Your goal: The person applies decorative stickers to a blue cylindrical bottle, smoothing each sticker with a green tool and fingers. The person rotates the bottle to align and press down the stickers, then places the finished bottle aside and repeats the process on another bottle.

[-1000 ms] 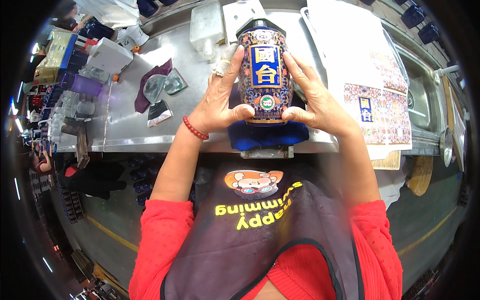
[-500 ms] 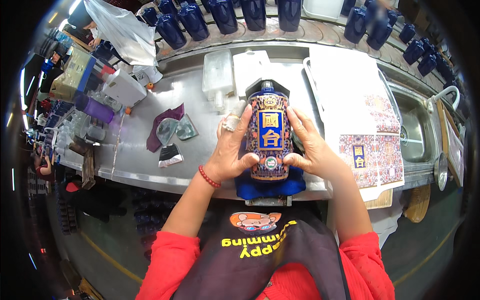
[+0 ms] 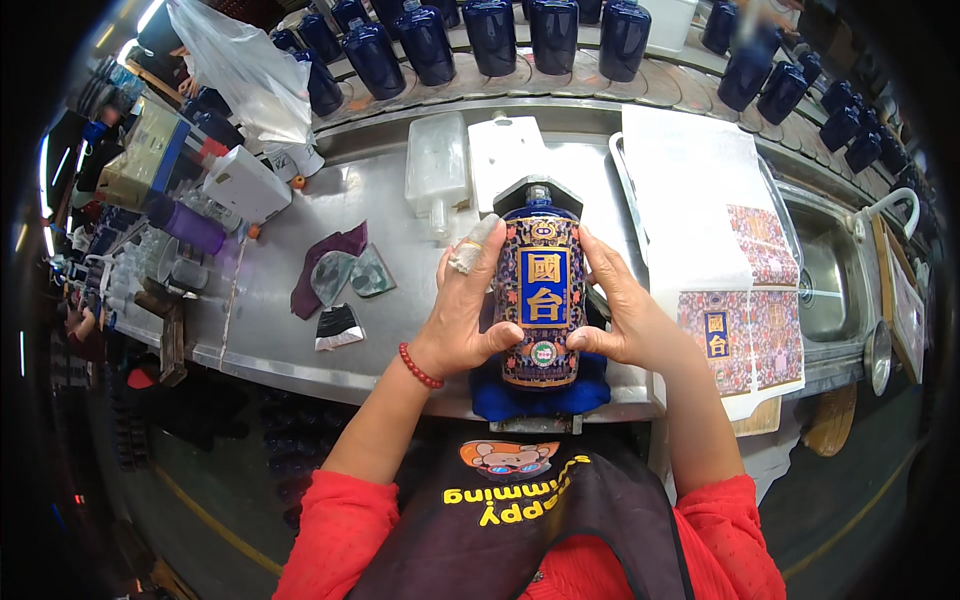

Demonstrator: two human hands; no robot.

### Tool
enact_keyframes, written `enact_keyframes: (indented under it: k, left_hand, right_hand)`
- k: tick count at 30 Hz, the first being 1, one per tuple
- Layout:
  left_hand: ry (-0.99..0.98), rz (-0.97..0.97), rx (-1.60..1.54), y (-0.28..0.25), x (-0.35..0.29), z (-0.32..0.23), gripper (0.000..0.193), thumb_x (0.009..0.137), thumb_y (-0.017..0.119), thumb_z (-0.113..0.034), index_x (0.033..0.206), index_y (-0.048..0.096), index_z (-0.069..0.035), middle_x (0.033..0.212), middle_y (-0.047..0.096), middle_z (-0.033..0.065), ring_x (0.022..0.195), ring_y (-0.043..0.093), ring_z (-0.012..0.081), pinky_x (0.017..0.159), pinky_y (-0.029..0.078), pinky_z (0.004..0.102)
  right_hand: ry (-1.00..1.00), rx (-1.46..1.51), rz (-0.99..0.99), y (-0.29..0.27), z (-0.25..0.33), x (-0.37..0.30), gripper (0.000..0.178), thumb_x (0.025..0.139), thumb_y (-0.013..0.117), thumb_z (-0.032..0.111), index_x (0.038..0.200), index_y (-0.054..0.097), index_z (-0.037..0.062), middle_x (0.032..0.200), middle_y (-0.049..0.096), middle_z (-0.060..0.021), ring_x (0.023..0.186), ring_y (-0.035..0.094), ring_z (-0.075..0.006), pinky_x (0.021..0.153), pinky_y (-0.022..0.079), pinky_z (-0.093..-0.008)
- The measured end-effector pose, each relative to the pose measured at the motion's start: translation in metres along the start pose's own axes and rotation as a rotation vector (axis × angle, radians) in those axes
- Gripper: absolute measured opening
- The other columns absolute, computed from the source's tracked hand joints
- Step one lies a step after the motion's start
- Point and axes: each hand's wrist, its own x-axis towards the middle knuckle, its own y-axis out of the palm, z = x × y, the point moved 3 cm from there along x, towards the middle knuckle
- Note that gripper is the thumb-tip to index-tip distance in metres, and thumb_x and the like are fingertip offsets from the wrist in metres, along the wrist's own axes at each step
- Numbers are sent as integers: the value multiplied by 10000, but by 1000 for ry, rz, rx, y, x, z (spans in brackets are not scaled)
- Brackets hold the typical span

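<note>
A dark blue bottle, wrapped in an ornate red, blue and gold label, lies face up with its neck pointing away from me. My left hand grips its left side, thumb on the lower label and a whitish wrap around one finger. From the other side my right hand holds it the same way, thumb on the label's lower right edge. Fingers beneath the bottle are hidden. Under its base is a blue cloth, and a grey angular holder shows behind its neck.
Label sheets and white paper lie to the right, beside a sink. A clear bottle and purple and greenish scraps rest on the metal table. Several blue bottles stand on a conveyor at the back.
The blue bottles on the conveyor have shifted to the right. The whole view has tilted slightly, so the table sits lower. Both hands still hold the labelled bottle, nearly unchanged.
</note>
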Motion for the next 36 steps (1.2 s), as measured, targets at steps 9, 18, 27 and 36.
enact_keyframes:
  k: [9, 18, 27, 36]
  left_hand:
    - [126, -8, 123, -8, 4, 0, 1107, 865, 485, -823, 1617, 233, -51, 1610, 313, 240, 1495, 277, 404, 1215, 70, 550]
    - [165, 68, 30, -7, 3, 11, 1168, 796, 574, -838, 1631, 215, -104, 1614, 309, 244, 1501, 268, 413, 1211, 119, 540]
    - [218, 113, 126, -11, 5, 13, 1257, 732, 610, -871, 1643, 155, -134, 1636, 276, 235, 1529, 223, 403, 1213, 97, 556]
    - [212, 137, 136, -12, 0, 12, 1267, 722, 611, -878, 1643, 149, -140, 1620, 280, 265, 1528, 212, 427, 1216, 79, 575]
  right_hand:
    - [26, -4, 21, -3, 4, -1, 1042, 835, 797, 454, 1621, 218, 88, 1570, 327, -263, 1467, 328, -419, 1198, 321, -454]
    - [2, -11, 83, -6, -3, -5, 1262, 683, 870, 562, 1634, 178, 105, 1563, 334, -267, 1462, 342, -418, 1201, 325, -455]
    - [-81, -120, 57, 1, -9, -7, 1420, 570, 888, 637, 1650, 120, 127, 1675, 225, -196, 1467, 360, -346, 1088, 425, -402]
    - [-78, -105, 114, -1, -9, -6, 1404, 613, 898, 588, 1640, 86, 80, 1660, 208, -236, 1500, 285, -383, 1192, 300, -431]
